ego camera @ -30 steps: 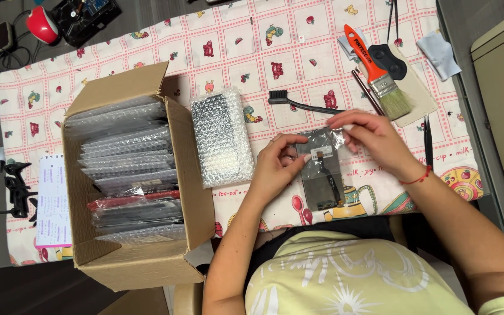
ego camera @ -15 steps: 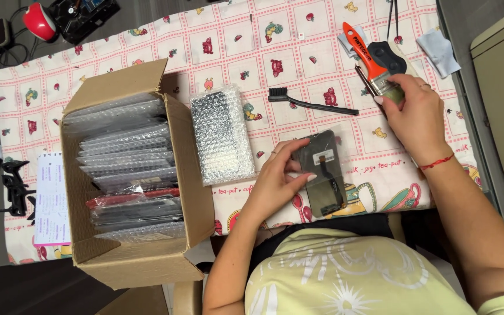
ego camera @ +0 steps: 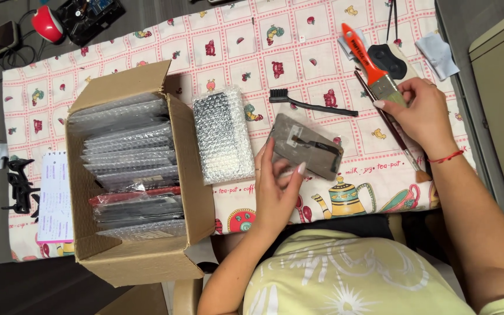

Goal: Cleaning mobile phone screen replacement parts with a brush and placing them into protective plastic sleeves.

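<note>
1. Head view, centre of the frame: the left hand (ego camera: 275, 189) rests spread on the near left end of a flat grey panel (ego camera: 310, 146) lying on the patterned tablecloth (ego camera: 228, 41). The panel's long axis runs from upper left to lower right.
2. Right of centre, the right hand (ego camera: 418, 114) closes its fingers around the bristle end of an orange-handled paintbrush (ego camera: 371, 64), whose handle points toward the upper left. This hand is nearer the brush, and the panel lies to its lower left, well apart.
3. A thin dark brush (ego camera: 392, 131) passes under the right hand.
4. Hard to tell: how firmly the paintbrush is gripped, and the panel's surface detail.
</note>
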